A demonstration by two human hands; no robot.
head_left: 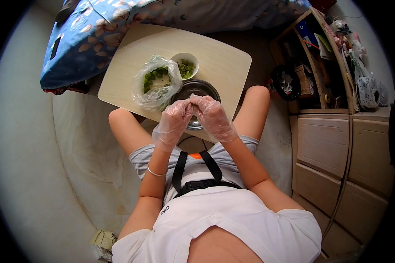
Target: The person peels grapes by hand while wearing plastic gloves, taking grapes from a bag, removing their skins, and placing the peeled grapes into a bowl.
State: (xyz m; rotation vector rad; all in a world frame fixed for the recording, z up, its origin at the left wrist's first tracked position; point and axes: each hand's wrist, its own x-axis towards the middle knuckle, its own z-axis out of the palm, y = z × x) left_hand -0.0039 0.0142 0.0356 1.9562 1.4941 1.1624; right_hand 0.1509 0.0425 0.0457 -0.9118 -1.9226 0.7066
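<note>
Both my hands wear clear plastic gloves and meet over the near part of a metal bowl (213, 93). My left hand (174, 118) and my right hand (210, 115) have their fingers pinched together, tip to tip; anything between them is too small to make out. The bowl stands at the near edge of a low pale table (224, 57), its inside partly hidden by my hands. To its left lies an open clear plastic bag (174, 72) with green vegetable pieces (156, 79) inside. Behind the bowl, a white bowl (194, 58) holds green leafy bits (186, 69).
A bed with a blue floral cover (87, 44) borders the table's far side. On the right are a wooden shelf (311, 57) with assorted items, a black bin (285, 82) and drawers (324, 142). My knees flank the table's near side.
</note>
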